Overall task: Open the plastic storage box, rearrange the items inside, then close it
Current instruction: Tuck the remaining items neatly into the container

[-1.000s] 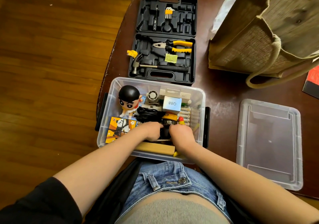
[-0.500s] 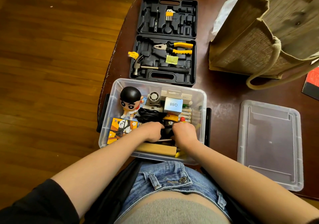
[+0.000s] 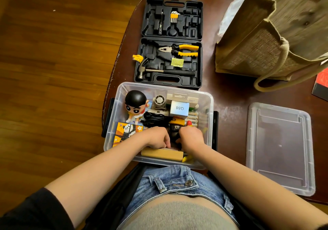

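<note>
The clear plastic storage box [image 3: 209, 116] stands open at the table's near edge, full of items. Its clear lid [image 3: 278, 148] lies flat on the table to the right. Both my hands reach into the near half of the box. My left hand [image 3: 157, 138] and my right hand [image 3: 191, 137] curl round a black object with a yellow top [image 3: 174, 132] wedged between them. A wooden block [image 3: 161, 154] lies just below my fingers, against the near wall. Also inside are a figurine [image 3: 135, 104], a panda-print box [image 3: 126, 129], a black cable [image 3: 154, 119] and a small white box [image 3: 179, 108].
An open black tool case [image 3: 170, 52] with pliers and a hammer lies just behind the box. A jute tote bag [image 3: 273, 40] stands at the back right. A red and black item [image 3: 322, 86] pokes in at the right edge. Wooden floor lies to the left.
My left hand has slid slightly toward me, onto the wooden block's top edge. My right hand has stayed on the black object. The box has not moved.
</note>
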Tool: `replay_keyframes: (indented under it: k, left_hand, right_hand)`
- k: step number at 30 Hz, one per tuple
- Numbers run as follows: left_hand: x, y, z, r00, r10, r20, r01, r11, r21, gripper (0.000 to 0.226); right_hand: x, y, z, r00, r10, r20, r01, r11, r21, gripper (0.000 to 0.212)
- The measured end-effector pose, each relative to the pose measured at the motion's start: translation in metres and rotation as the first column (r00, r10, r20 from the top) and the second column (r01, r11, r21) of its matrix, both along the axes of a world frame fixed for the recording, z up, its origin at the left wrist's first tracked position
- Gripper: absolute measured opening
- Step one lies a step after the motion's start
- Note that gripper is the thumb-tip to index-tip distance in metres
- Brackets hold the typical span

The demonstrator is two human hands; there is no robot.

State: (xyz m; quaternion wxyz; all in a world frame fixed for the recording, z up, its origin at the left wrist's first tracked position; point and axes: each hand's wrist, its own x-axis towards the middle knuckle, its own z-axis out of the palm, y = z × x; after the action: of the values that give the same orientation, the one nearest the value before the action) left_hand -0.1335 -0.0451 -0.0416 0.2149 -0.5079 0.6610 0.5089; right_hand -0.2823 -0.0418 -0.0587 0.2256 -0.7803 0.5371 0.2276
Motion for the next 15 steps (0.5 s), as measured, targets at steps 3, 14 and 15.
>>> replay_keyframes:
  k: [3,14,15]
  left_hand:
    - [0.0,-0.002,0.004,0.999,-0.042,0.004,0.042,0.998,0.047,0.035]
    - [0.0,0.002,-0.005,0.962,-0.248,0.115,0.235,0.965,0.116,0.014]
    - [0.001,0.001,-0.005,0.965,-0.243,0.101,0.228,0.964,0.138,0.015]
  right_hand:
    - [-0.001,-0.001,0.001,1.0,-0.009,-0.002,0.009,1.0,0.004,0.007]
    - [-0.002,0.002,0.001,0.999,-0.048,0.019,0.048,0.999,-0.011,0.015]
    - [-0.002,0.002,0.001,0.998,-0.054,0.02,0.054,0.999,-0.007,0.015]
